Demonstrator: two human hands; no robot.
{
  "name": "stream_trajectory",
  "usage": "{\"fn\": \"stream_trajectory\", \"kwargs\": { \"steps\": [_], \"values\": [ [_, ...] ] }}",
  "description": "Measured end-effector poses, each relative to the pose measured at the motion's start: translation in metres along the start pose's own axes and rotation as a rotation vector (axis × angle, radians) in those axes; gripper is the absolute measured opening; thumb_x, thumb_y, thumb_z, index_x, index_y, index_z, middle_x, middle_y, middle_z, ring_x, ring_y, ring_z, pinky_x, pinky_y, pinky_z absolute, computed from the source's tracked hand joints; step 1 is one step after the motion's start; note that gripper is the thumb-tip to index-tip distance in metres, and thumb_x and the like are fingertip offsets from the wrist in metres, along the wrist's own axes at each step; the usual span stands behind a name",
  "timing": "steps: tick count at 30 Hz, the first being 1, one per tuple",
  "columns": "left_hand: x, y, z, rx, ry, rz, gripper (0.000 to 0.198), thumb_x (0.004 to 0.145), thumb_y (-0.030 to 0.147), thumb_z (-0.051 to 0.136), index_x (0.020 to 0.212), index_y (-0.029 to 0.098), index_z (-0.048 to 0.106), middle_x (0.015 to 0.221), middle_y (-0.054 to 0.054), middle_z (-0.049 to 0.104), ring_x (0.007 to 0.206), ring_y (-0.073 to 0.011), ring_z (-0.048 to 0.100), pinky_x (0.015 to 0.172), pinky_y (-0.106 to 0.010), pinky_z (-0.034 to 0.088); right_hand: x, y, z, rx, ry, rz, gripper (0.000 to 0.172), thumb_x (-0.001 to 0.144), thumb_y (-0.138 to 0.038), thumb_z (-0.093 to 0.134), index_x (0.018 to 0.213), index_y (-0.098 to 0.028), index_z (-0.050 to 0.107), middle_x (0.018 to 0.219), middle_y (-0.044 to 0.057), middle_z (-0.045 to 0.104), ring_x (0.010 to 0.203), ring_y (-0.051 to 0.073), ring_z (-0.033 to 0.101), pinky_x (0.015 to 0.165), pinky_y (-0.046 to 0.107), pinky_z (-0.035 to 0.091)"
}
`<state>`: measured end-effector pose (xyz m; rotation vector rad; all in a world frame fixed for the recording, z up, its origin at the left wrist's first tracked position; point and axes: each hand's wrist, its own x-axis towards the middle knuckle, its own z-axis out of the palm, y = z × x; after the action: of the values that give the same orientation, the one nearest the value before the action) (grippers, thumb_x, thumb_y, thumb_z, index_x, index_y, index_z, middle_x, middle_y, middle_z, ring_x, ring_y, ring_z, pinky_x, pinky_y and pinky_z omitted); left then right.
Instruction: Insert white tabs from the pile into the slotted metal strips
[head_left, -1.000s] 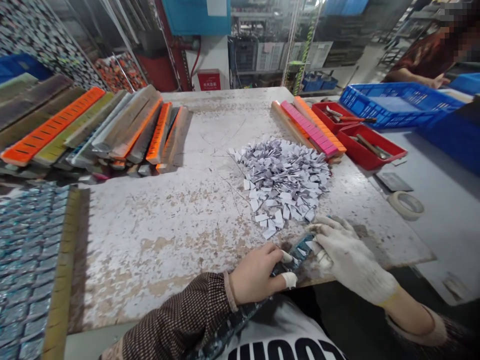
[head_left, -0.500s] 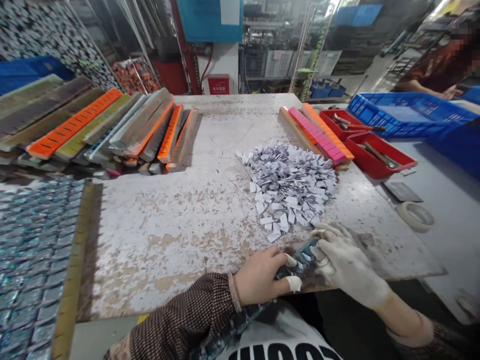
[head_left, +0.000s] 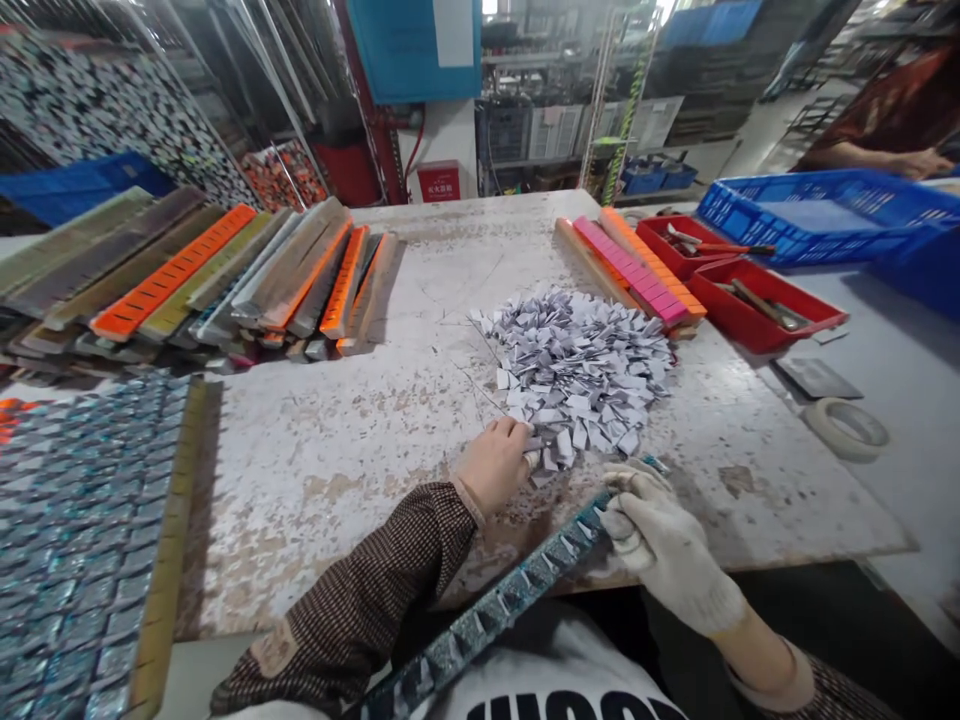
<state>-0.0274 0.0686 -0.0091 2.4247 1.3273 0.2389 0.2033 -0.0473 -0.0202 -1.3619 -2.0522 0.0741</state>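
My right hand (head_left: 660, 540), in a white knit glove, is closed around the upper end of a glittery teal slotted strip (head_left: 491, 615). The strip slants from the table edge down across my lap, and small pale pieces stick up from slots along it. My bare left hand (head_left: 496, 465) is at the near left edge of a heap of small white pieces (head_left: 585, 360) that look like cut paper or card. Its fingers are bent and pinched at a white piece there; the fingertips are partly hidden. White tape wraps a digit.
Slotted bars (head_left: 180, 270) in several colours are stacked at the left, above rows of glittery teal strips (head_left: 82, 540). Pink and orange bars (head_left: 637, 270), red tool bins (head_left: 772, 305), a blue crate (head_left: 817, 215) and a tape roll (head_left: 847, 428) lie right. A person (head_left: 892, 130) works beyond.
My left hand has left the strip and moved up and left to the white heap. The strip is now more exposed, while my right hand still grips its upper end.
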Motion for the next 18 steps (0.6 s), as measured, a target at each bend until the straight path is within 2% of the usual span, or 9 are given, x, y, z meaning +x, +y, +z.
{"fn": "stream_trajectory", "kwargs": {
  "steps": [2, 5, 7, 10, 13, 18],
  "values": [
    [0.006, -0.002, 0.002, -0.005, -0.020, 0.006, 0.019, 0.090, 0.010, 0.057, 0.108, 0.017, 0.060, 0.117, -0.015, 0.062, 0.115, -0.0328, 0.059, 0.100, -0.046, 0.050, -0.003, 0.004, -0.004, 0.015, 0.058, 0.058, 0.019, 0.100, -0.027, 0.051, 0.082, -0.026, 0.056, 0.107, 0.009, 0.067, 0.111, 0.028, 0.066, 0.094, 0.046, 0.059],
    [0.009, -0.003, 0.004, -0.033, -0.036, 0.005, 0.020, 0.086, 0.008, 0.057, 0.102, 0.019, 0.059, 0.111, -0.012, 0.063, 0.112, -0.0308, 0.060, 0.098, -0.042, 0.051, -0.006, 0.015, -0.011, -0.005, 0.128, 0.116, 0.019, 0.101, -0.024, 0.047, 0.086, -0.025, 0.058, 0.105, 0.010, 0.067, 0.097, 0.025, 0.068, 0.080, 0.040, 0.061],
    [0.008, -0.004, 0.004, -0.065, -0.027, -0.001, 0.024, 0.083, 0.006, 0.057, 0.102, 0.019, 0.059, 0.112, -0.012, 0.062, 0.112, -0.0310, 0.059, 0.097, -0.042, 0.050, -0.005, 0.020, -0.013, -0.019, 0.139, 0.129, 0.016, 0.100, -0.023, 0.051, 0.086, -0.025, 0.059, 0.104, 0.009, 0.067, 0.092, 0.024, 0.068, 0.077, 0.038, 0.060],
    [0.006, -0.005, 0.002, -0.137, -0.009, 0.001, 0.026, 0.080, 0.002, 0.055, 0.099, 0.020, 0.057, 0.109, -0.011, 0.063, 0.107, -0.0297, 0.060, 0.093, -0.041, 0.050, 0.003, 0.023, -0.013, -0.067, 0.141, 0.112, 0.010, 0.098, -0.024, 0.057, 0.089, -0.024, 0.060, 0.109, 0.010, 0.068, 0.102, 0.027, 0.067, 0.086, 0.041, 0.058],
    [0.003, -0.002, -0.002, -0.243, -0.006, 0.019, 0.025, 0.079, -0.001, 0.050, 0.091, 0.020, 0.055, 0.097, -0.006, 0.064, 0.095, -0.0237, 0.063, 0.085, -0.035, 0.051, 0.015, 0.019, -0.011, -0.098, 0.143, 0.073, 0.007, 0.099, -0.025, 0.055, 0.097, -0.024, 0.061, 0.118, 0.013, 0.067, 0.114, 0.030, 0.065, 0.094, 0.047, 0.057],
    [-0.008, 0.021, -0.012, -0.455, -0.062, 0.125, 0.024, 0.081, 0.002, 0.058, 0.094, 0.020, 0.055, 0.088, 0.001, 0.066, 0.078, -0.0140, 0.063, 0.072, -0.023, 0.050, 0.033, 0.004, -0.005, -0.040, 0.050, 0.005, 0.008, 0.097, -0.027, 0.059, 0.104, -0.023, 0.060, 0.130, 0.014, 0.063, 0.131, 0.034, 0.056, 0.106, 0.055, 0.052]
  ]
}}
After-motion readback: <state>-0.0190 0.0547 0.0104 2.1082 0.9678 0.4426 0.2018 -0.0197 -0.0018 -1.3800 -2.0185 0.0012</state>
